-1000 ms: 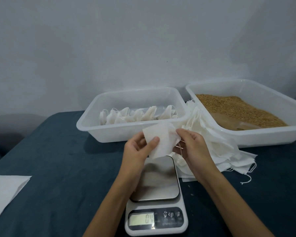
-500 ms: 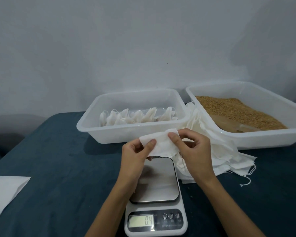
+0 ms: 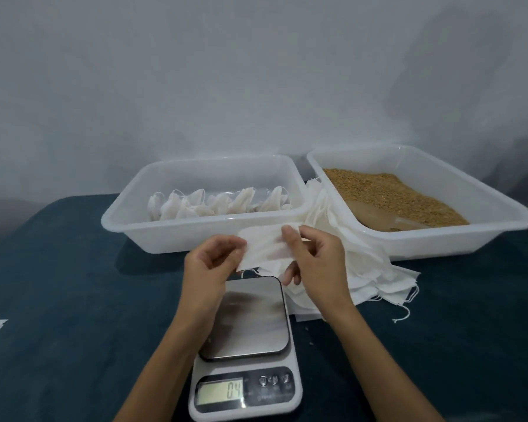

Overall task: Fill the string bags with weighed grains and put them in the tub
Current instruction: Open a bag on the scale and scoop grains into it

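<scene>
Holding an empty string bag [image 3: 264, 246] above the far edge of the scale [image 3: 246, 345], both hands pinch its upper edge: left hand [image 3: 209, 266] on the left end, right hand [image 3: 313, 260] with thumb and forefinger closed on the top near the middle, other fingers loosely curled below. Grip suggests the mouth is being teased open for filling; cannot confirm it is open yet. Scale platform bare, display lit. Stack of spare bags [image 3: 357, 269] lies just right of the scale, within reach. Grain tray [image 3: 424, 248] sits right of that, grains [image 3: 387, 193] heaped toward the back. Tub [image 3: 171, 236] behind the scale holds a row of filled bags [image 3: 214, 202]. All rest on the blue counter [image 3: 73, 284].
</scene>
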The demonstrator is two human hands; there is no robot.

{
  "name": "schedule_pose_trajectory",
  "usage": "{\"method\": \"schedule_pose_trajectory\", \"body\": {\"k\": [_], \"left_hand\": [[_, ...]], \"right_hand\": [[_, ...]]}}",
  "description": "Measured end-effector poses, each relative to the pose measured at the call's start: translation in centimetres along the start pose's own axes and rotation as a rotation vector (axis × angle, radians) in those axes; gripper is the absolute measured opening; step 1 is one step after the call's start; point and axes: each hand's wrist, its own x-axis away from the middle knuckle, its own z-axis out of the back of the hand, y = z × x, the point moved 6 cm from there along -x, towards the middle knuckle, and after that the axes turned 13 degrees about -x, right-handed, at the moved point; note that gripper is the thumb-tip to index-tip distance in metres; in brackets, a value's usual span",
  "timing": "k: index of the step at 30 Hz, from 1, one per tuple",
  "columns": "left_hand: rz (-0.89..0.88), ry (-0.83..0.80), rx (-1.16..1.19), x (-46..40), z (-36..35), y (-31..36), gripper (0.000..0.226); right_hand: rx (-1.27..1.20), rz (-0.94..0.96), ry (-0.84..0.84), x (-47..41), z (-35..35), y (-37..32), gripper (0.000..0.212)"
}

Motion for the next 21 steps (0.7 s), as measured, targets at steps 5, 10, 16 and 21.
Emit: {"method": "schedule_pose_trajectory", "body": {"k": [5,10,16,21], "left_hand": [[0.097,-0.026,0.059,-0.1,-0.2,-0.5,0.023],[0.13,-0.067,0.037,0.0,-0.6,-0.4,0.017],[-0.144,-0.137,-0.255,1.1,-1.3,1.8,0.043],[-0.331,-0.214,-0.569,2.1,-3.2,1.9,0.049]], "right_hand": [[-0.035,-0.04,-0.247,-0.3,-0.8,-1.0,0.028],[0.093,-0.013,-0.225,-0.5,1.3,-1.0,0.037],[0.051,0.004,-0.158,-0.1,1.7,-1.3,0.031],[-0.012,-0.018,-0.281,0.6,0.4,-1.2,0.044]]}}
